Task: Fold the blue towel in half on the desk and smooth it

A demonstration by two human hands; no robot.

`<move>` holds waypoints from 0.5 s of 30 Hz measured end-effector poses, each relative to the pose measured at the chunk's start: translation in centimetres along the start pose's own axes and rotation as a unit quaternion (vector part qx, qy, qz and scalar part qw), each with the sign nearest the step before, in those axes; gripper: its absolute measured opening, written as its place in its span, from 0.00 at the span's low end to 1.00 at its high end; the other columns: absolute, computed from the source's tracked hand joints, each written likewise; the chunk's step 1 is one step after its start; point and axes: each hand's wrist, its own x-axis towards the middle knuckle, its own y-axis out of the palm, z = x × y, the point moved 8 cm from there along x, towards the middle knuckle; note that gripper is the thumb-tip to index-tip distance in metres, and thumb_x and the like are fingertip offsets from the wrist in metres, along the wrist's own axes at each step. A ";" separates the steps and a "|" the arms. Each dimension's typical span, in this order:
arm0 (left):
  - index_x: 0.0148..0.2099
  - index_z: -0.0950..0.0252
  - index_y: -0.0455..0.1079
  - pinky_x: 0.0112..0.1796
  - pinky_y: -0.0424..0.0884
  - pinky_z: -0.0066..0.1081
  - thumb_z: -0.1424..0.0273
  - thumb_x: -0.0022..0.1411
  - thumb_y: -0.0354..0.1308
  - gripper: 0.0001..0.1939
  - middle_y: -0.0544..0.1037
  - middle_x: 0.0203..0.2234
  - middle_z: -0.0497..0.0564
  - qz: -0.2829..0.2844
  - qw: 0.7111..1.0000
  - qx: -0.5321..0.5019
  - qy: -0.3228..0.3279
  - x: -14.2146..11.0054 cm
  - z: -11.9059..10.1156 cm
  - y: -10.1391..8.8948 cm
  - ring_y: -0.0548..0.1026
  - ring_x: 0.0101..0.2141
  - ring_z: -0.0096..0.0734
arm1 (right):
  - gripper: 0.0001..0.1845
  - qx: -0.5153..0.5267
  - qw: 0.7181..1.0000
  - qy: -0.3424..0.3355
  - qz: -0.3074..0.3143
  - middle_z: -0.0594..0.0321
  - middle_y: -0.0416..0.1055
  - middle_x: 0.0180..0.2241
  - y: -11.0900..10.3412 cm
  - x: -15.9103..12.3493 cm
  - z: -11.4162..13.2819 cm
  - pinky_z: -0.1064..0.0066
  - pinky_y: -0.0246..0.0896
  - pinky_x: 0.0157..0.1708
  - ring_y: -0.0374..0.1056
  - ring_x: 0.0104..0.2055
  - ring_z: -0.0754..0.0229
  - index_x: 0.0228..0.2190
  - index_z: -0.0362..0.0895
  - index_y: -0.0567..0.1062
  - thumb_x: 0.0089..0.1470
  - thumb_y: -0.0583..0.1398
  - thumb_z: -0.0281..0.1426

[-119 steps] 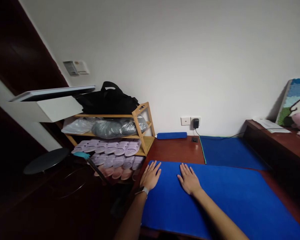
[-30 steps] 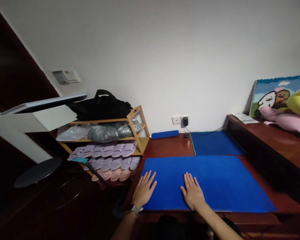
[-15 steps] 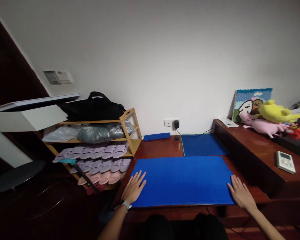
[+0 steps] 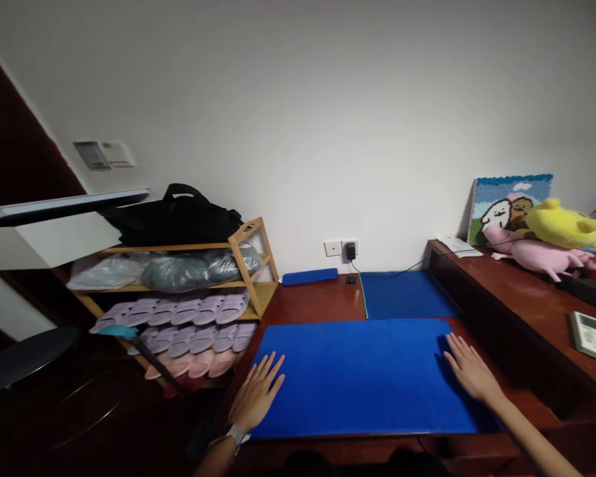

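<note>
A bright blue cloth [image 4: 357,377] lies spread flat on the dark red-brown wooden desk [image 4: 312,301]. My left hand [image 4: 258,391], with a watch at its wrist, rests palm down over the cloth's left edge, fingers extended. Over the right edge is my right hand [image 4: 469,368], fingers stretched out and casting a shadow on the cloth; whether it touches is hard to tell. Behind the cloth lies a darker blue mat [image 4: 407,295] with a green edge. A folded blue cloth strip [image 4: 310,276] sits against the wall.
A wooden rack [image 4: 255,265] at left holds several pairs of slippers [image 4: 189,311], wrapped bundles and a black bag [image 4: 179,218]. A charger [image 4: 350,251] is plugged into the wall. On the raised ledge at right are plush toys [image 4: 531,252], a picture and a white remote [image 4: 595,338].
My right hand has shifted slightly up and left, now more over the cloth. My left hand stays at the left edge. The camera view has moved a little closer.
</note>
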 end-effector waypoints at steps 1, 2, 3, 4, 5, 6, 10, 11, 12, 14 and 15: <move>0.74 0.48 0.49 0.67 0.52 0.49 0.53 0.75 0.41 0.29 0.53 0.72 0.46 -0.001 1.000 0.001 0.002 0.0 0.1 0.1 0.52 0.70 0.40 | 0.41 0.005 1.000 -0.012 0.012 0.54 0.46 0.72 -0.2 1.3 0.6 0.53 0.37 0.71 0.40 0.74 0.51 0.70 0.37 0.53 0.64 0.38 0.48; 0.74 0.47 0.49 0.67 0.53 0.49 0.53 0.75 0.41 0.29 0.53 0.72 0.46 -0.002 1.000 0.001 0.004 0.0 0.2 0.2 0.53 0.70 0.40 | 0.41 0.009 0.999 -0.020 0.024 0.55 0.46 0.72 -0.3 2.6 1.1 0.54 0.36 0.72 0.39 0.74 0.52 0.70 0.38 0.53 0.65 0.38 0.48; 0.74 0.46 0.49 0.67 0.53 0.48 0.53 0.75 0.42 0.28 0.53 0.72 0.45 -0.001 1.000 0.001 0.005 0.0 0.3 0.3 0.53 0.70 0.40 | 0.41 0.010 0.999 -0.024 0.035 0.55 0.46 0.72 -0.3 3.9 1.3 0.54 0.36 0.72 0.38 0.74 0.52 0.70 0.38 0.52 0.65 0.39 0.48; 0.74 0.46 0.49 0.67 0.54 0.48 0.53 0.75 0.42 0.28 0.54 0.72 0.45 0.001 1.000 0.002 0.005 0.0 0.4 0.3 0.54 0.70 0.39 | 0.41 0.009 0.999 -0.022 0.044 0.54 0.45 0.72 -0.1 5.0 1.3 0.55 0.35 0.72 0.37 0.74 0.52 0.70 0.37 0.52 0.65 0.39 0.48; 0.74 0.46 0.49 0.67 0.54 0.48 0.53 0.75 0.42 0.28 0.54 0.72 0.45 0.002 1.000 0.003 0.004 0.0 0.4 0.3 0.54 0.70 0.39 | 0.41 0.009 0.998 -0.017 0.052 0.54 0.45 0.72 0.1 6.0 1.1 0.56 0.35 0.72 0.37 0.74 0.52 0.70 0.36 0.52 0.65 0.39 0.49; 0.74 0.46 0.49 0.67 0.54 0.48 0.54 0.75 0.42 0.28 0.54 0.72 0.45 0.004 1.000 0.004 0.002 0.0 0.4 0.3 0.54 0.70 0.39 | 0.42 0.008 0.998 -0.007 0.058 0.53 0.45 0.72 0.4 6.8 0.8 0.56 0.36 0.72 0.37 0.74 0.52 0.70 0.35 0.52 0.65 0.39 0.48; 0.74 0.47 0.49 0.67 0.54 0.49 0.56 0.76 0.41 0.27 0.55 0.71 0.46 0.006 1.000 0.014 0.001 0.0 0.3 0.2 0.54 0.69 0.39 | 0.41 0.012 0.998 0.018 0.053 0.52 0.45 0.72 1.9 8.2 -1.0 0.57 0.37 0.72 0.38 0.74 0.52 0.70 0.34 0.52 0.65 0.39 0.47; 0.74 0.47 0.49 0.66 0.55 0.49 0.56 0.76 0.41 0.27 0.55 0.71 0.46 0.006 1.000 0.016 0.004 0.0 0.2 0.2 0.55 0.69 0.39 | 0.41 0.013 0.999 0.016 0.050 0.52 0.45 0.72 2.2 8.2 -1.2 0.57 0.37 0.72 0.38 0.74 0.52 0.70 0.34 0.51 0.65 0.39 0.47; 0.74 0.48 0.49 0.66 0.55 0.49 0.57 0.76 0.41 0.27 0.56 0.71 0.46 0.006 1.000 0.019 0.007 0.0 0.1 0.2 0.55 0.69 0.39 | 0.41 0.013 0.999 0.014 0.047 0.53 0.45 0.73 2.3 8.1 -1.2 0.57 0.36 0.72 0.38 0.74 0.53 0.70 0.34 0.51 0.65 0.38 0.47; 0.74 0.48 0.50 0.66 0.56 0.49 0.57 0.76 0.42 0.27 0.57 0.71 0.47 0.001 1.000 0.026 0.017 0.0 0.1 0.3 0.56 0.69 0.40 | 0.41 0.009 0.999 0.015 0.049 0.54 0.44 0.73 2.4 7.8 -1.2 0.57 0.35 0.72 0.37 0.74 0.53 0.70 0.35 0.50 0.65 0.37 0.46; 0.74 0.49 0.50 0.65 0.57 0.49 0.58 0.75 0.42 0.28 0.57 0.71 0.47 -0.004 0.999 0.030 0.022 0.0 0.2 0.4 0.56 0.69 0.41 | 0.41 0.006 0.999 0.016 0.051 0.54 0.44 0.73 2.3 7.7 -1.1 0.57 0.35 0.72 0.37 0.74 0.54 0.70 0.35 0.50 0.65 0.37 0.46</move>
